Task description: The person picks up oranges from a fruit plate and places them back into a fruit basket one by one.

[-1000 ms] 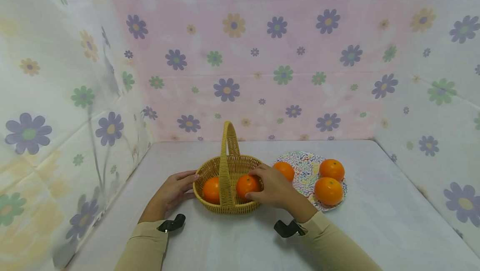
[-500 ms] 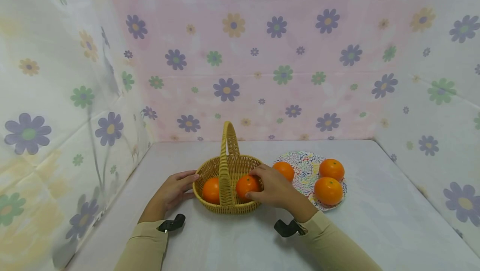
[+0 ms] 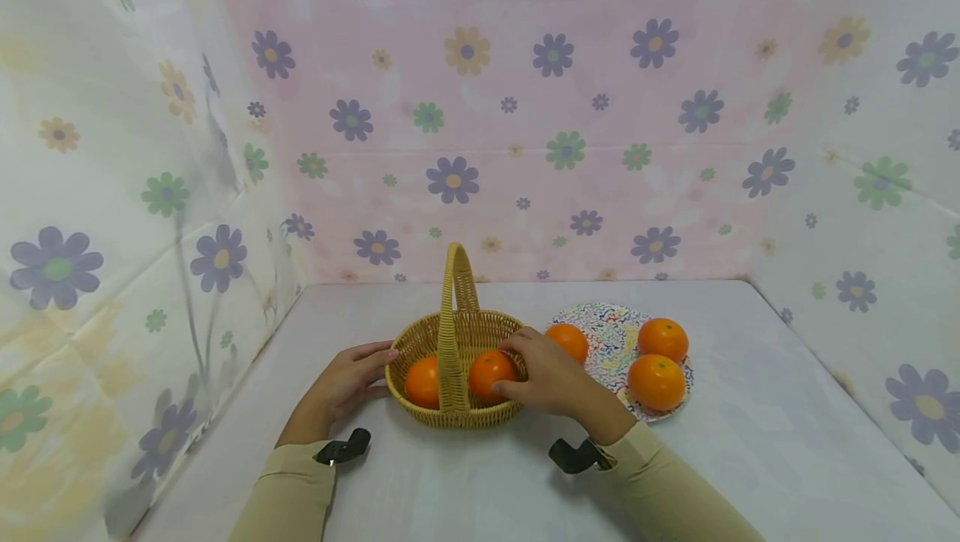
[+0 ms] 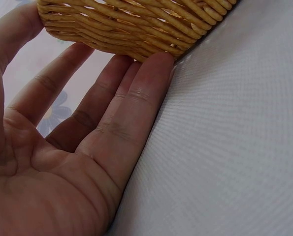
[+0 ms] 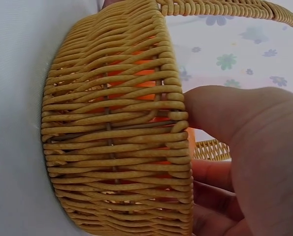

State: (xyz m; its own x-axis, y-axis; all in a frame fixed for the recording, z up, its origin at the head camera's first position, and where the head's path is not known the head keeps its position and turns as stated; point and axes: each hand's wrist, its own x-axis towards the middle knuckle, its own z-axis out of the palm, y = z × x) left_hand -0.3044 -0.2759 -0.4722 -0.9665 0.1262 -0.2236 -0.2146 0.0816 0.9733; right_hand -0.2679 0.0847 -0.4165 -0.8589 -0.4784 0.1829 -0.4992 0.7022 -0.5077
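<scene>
A yellow wicker basket (image 3: pixel 427 419) with a tall arched handle stands on the table. Inside it, one orange (image 3: pixel 422 382) lies left of the handle and a second orange (image 3: pixel 492 373) lies to the right. My right hand (image 3: pixel 555 375) reaches over the right rim, thumb and fingers about the second orange; the wicker wall hides most of that fruit in the right wrist view. Against the basket's left side rest the nearly straight fingers of my left hand (image 3: pixel 352 379). In the left wrist view these fingertips (image 4: pixel 158 64) touch the weave low down, near the tabletop.
To the right, a round plate (image 3: pixel 609 325) with a multicoloured squiggle pattern carries several oranges (image 3: pixel 657 382). One of them is partly hidden behind my right hand. Flower-printed cloth (image 3: pixel 525 125) hangs at the back and both sides of the white table (image 3: pixel 465 484).
The right-hand orange in the basket has shifted very slightly to the left. Both hands, the basket and the plate stay practically where they were.
</scene>
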